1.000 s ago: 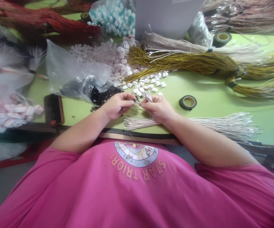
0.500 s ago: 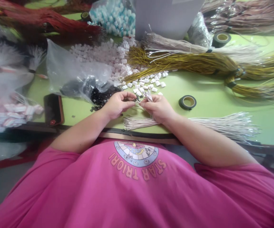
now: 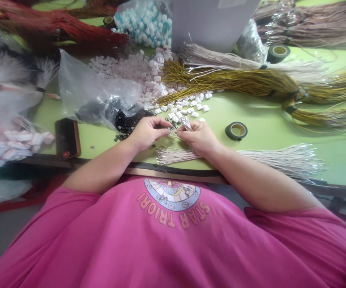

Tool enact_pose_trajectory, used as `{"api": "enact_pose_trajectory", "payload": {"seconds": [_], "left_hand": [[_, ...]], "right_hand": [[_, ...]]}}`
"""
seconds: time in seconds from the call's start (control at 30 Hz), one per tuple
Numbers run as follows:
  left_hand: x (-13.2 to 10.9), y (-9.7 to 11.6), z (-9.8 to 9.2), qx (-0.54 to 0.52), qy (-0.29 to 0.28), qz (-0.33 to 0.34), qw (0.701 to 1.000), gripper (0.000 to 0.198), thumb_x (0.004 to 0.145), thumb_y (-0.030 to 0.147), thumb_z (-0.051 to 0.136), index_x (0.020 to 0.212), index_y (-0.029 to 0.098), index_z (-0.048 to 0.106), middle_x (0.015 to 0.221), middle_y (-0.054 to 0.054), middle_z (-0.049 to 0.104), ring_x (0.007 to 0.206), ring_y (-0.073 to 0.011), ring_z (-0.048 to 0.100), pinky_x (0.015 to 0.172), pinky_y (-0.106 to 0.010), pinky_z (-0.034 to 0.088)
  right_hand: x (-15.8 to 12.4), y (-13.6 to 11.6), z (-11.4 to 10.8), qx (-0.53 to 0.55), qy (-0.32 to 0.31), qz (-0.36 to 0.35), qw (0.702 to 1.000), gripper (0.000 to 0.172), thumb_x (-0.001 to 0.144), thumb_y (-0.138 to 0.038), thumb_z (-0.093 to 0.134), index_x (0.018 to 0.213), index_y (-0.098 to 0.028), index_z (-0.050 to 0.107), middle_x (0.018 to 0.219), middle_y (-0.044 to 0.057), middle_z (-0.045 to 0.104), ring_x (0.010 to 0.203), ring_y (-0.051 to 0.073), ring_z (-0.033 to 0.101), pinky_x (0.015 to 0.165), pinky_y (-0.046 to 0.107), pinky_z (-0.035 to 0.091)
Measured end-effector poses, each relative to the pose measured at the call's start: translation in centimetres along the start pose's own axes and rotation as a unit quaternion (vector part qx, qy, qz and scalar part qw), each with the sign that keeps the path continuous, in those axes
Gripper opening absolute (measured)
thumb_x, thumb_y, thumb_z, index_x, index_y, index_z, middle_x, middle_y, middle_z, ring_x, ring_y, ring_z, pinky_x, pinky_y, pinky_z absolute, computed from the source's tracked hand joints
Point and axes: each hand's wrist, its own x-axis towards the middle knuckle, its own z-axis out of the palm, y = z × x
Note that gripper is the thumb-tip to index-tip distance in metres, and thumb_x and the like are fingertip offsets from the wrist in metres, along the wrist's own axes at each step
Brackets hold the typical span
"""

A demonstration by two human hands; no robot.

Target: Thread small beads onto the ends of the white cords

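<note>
My left hand (image 3: 147,133) is pinched shut on a small dark part, too small to name, at the near edge of the green table (image 3: 266,132). Facing it, my right hand (image 3: 199,138) is closed round a small bunch of thin pale wires (image 3: 187,122) whose ends stick up between the fingers. The fingertips of both hands almost meet. Under my right wrist lies a flat bundle of the same pale wires (image 3: 173,155). Small white connector pieces (image 3: 191,105) are scattered just beyond my hands, and a heap of tiny black parts (image 3: 129,120) lies by my left hand.
A roll of dark tape (image 3: 236,130) sits right of my hands; another tape roll (image 3: 278,52) is at the back. Yellow wire bundles (image 3: 251,82), red wires (image 3: 61,32), a clear plastic bag (image 3: 95,94), a phone (image 3: 67,138) and a long pale wire bundle (image 3: 281,158) surround them.
Both hands stay in place with only slight finger movement at the wire ends. The view has shifted a little.
</note>
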Motion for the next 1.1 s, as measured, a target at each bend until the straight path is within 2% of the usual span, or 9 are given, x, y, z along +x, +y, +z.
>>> {"api": "enact_pose_trajectory", "payload": {"seconds": [0.33, 0.6, 0.83, 1.1], "left_hand": [[-0.01, -0.24, -0.21, 0.021, -0.016, 0.007, 1.0, 0.026, 0.061, 0.023, 0.076, 0.084, 0.013, 0.069, 0.082, -0.003, 0.068, 0.073, -0.0113, 0.06, 0.072, -0.025, 0.048], [0.04, -0.08, 0.08, 0.073, 0.003, 0.015, 0.997, 0.021, 0.061, 0.021, 0.076, 0.08, 0.014, 0.07, 0.082, -0.004, 0.069, 0.074, -0.0114, 0.06, 0.076, -0.026, 0.047], [0.09, -0.29, -0.04, 0.041, -0.024, 0.006, 0.999, 0.026, 0.061, 0.024, 0.076, 0.084, 0.013, 0.07, 0.082, -0.005, 0.069, 0.071, -0.0116, 0.06, 0.072, -0.025, 0.047], [-0.01, -0.49, 0.67, 0.104, -0.026, 0.056, 0.993, 0.02, 0.063, 0.025, 0.074, 0.08, 0.015, 0.073, 0.078, -0.003, 0.07, 0.072, -0.0133, 0.06, 0.071, -0.025, 0.045]], "right_hand": [[-0.13, -0.27, 0.09, -0.005, 0.006, 0.008, 1.0, 0.014, 0.064, -0.024, 0.065, 0.067, -0.011, 0.06, 0.052, -0.004, 0.048, 0.047, 0.004, 0.036, 0.046, 0.022, 0.027], [-0.19, -0.55, 0.12, -0.035, 0.009, 0.011, 0.999, 0.015, 0.063, -0.025, 0.065, 0.067, -0.011, 0.061, 0.052, -0.004, 0.049, 0.048, 0.006, 0.037, 0.048, 0.023, 0.03], [-0.17, -0.5, 0.1, -0.025, -0.005, 0.006, 1.0, 0.016, 0.063, -0.027, 0.065, 0.067, -0.011, 0.062, 0.053, -0.003, 0.05, 0.049, 0.006, 0.038, 0.049, 0.023, 0.032], [-0.14, -0.53, 0.22, -0.036, -0.013, 0.021, 0.999, 0.012, 0.064, -0.022, 0.064, 0.065, -0.011, 0.06, 0.048, -0.005, 0.043, 0.044, 0.004, 0.031, 0.044, 0.022, 0.023]]}}
